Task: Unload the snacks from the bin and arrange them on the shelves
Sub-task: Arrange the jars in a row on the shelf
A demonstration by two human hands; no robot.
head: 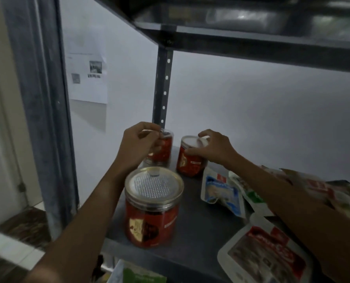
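The near jar (152, 209) looks like clear glossy plastic with a shiny embossed foil lid. The shelf (200, 227) is dark matt metal, its post (163, 86) perforated. The right-hand pouches (221, 194) are glossy plastic film.

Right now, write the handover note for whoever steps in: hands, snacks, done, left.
Left hand grips the back-left red jar near its lid.
Right hand grips the back-right red jar at its lid.
A third red jar stands free at the shelf front.
Blue-white pouch and red-white pouch lie flat to the right.
Done: three jars and several pouches shelved.
Left: line up the two held jars. Bin not in view.
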